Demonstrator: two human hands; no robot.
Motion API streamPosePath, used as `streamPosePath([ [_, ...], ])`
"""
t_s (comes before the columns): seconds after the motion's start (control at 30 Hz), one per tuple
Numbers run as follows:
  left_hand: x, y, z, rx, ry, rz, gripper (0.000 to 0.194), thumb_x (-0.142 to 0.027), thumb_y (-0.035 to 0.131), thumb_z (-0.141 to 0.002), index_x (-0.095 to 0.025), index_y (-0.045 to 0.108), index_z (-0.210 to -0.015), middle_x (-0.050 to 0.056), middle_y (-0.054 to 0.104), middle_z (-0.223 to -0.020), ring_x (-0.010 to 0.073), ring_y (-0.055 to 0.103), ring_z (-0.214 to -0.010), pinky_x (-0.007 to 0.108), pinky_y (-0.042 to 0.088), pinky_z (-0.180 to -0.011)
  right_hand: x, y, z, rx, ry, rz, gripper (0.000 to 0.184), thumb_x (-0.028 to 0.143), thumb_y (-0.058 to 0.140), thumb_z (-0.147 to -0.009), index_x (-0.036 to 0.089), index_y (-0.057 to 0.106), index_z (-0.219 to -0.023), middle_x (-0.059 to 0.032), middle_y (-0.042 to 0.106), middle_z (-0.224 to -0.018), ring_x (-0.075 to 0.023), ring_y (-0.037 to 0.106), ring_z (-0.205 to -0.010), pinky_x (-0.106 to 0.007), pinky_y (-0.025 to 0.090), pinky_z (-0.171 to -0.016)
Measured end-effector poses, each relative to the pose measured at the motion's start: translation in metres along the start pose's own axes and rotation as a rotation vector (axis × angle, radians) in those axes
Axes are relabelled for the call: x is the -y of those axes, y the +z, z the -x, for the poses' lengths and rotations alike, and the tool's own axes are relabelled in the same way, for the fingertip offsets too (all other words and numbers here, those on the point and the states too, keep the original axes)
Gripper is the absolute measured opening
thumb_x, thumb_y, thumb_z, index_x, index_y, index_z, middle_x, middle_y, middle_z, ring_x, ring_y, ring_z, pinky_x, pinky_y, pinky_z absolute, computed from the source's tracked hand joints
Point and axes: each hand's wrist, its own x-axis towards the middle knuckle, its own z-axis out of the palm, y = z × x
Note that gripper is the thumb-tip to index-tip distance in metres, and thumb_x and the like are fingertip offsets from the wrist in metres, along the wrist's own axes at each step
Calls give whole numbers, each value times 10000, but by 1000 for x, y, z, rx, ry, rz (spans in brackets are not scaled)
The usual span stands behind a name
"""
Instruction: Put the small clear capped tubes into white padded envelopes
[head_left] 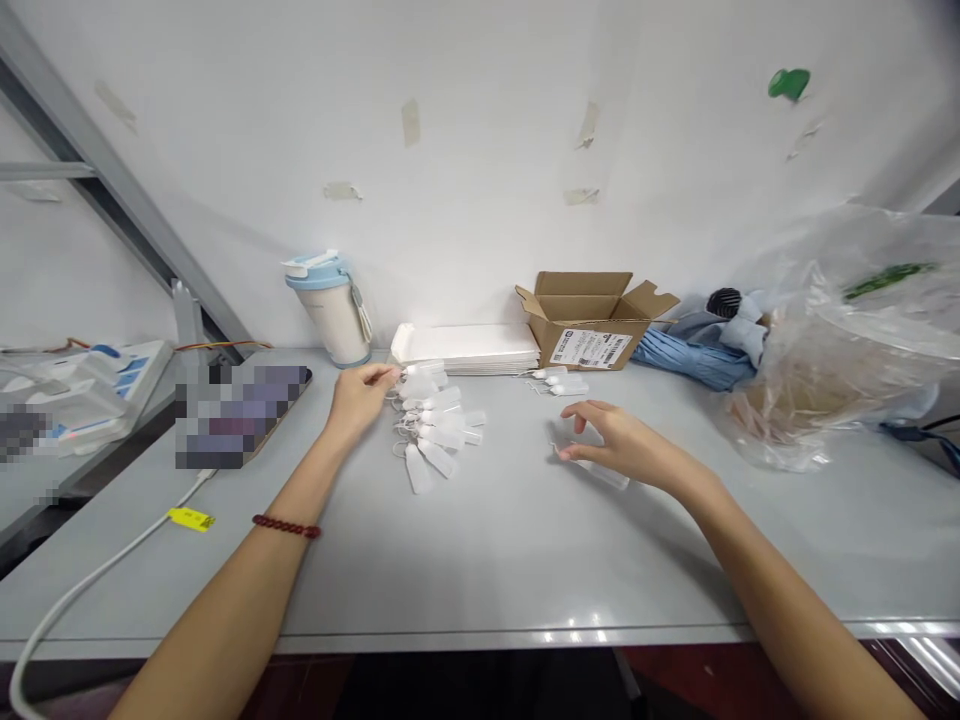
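Note:
My left hand (361,398) is closed, thumb and fingertips pinched at the string end of a translucent tag (426,369). That tag is at the back of a fanned pile of similar tags (442,436), which have thin white string loops. To the right, my right hand (611,440) hovers low over the table with thumb and fingers apart. Beneath it lies a single translucent tag (613,478), partly hidden by the hand. A few more tags (568,387) lie together in front of an open cardboard box (592,345).
White flat stacked envelopes or boxes (472,345) stand against the wall beside a blue-lidded tumbler (330,310). At left are a phone (255,415) and a white cable (112,560) with a yellow label. Blue cloth (697,355) and a clear plastic bag (817,370) are at right.

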Motion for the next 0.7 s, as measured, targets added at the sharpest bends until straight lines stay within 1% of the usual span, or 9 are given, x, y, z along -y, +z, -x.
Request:
streamPosePath([
  [0.1, 1, 4, 2, 63, 24, -35, 273, -364, 554, -708, -152, 714, -770, 44, 721, -778, 204, 619, -754, 263, 455, -691, -2, -2, 2, 41, 14, -7, 488, 522, 617, -720, 220, 558, -1098, -37, 577, -902, -169, 551, -740, -272, 427, -613],
  [0.17, 0, 3, 3, 74, 19, -31, 307, -356, 527, -724, -144, 720, -832, 49, 722, -800, 205, 621, -774, 262, 454, -705, -3, -3, 3, 79, 39, 1, 477, 484, 646, -700, 217, 567, -1088, -30, 584, -874, -176, 557, -753, -263, 422, -596],
  [0.3, -1, 0, 3, 66, -44, 14, 353, -315, 502, -729, -129, 704, -951, 64, 714, -832, 200, 624, -803, 271, 450, -739, -2, -3, 4, 110, 48, 21, 404, 401, 685, -667, 227, 595, -1020, -17, 586, -847, -177, 557, -751, -254, 415, -576],
  [0.4, -1, -1, 3, 64, -68, 26, 342, -269, 493, -718, -131, 698, -953, 68, 713, -874, 197, 621, -835, 276, 443, -765, -1, -1, 4, 112, 29, 27, 343, 352, 681, -673, 235, 606, -988, -16, 588, -841, -179, 561, -765, -250, 414, -576],
  [0.5, -4, -2, 4, 22, -72, -13, 333, -242, 474, -720, -124, 693, -943, 72, 715, -872, 198, 620, -816, 278, 442, -741, 0, 0, 4, 118, 39, 31, 313, 311, 652, -702, 223, 600, -998, -29, 603, -867, -184, 568, -775, -254, 415, -584],
  [0.6, -16, -7, 8, -36, -44, -84, 314, -249, 460, -748, -131, 688, -928, 75, 715, -865, 203, 615, -797, 290, 436, -721, 3, 0, 5, 132, 43, 33, 265, 268, 628, -721, 217, 608, -981, -41, 618, -884, -196, 574, -801, -262, 417, -609],
  [0.7, -37, -9, 21, -49, 41, -147, 290, -283, 474, -776, -152, 683, -927, 62, 711, -856, 203, 605, -829, 285, 427, -712, 11, -1, 6, 151, 28, 33, 205, 219, 588, -757, 207, 611, -960, -52, 622, -905, -203, 577, -854, -266, 425, -658],
])
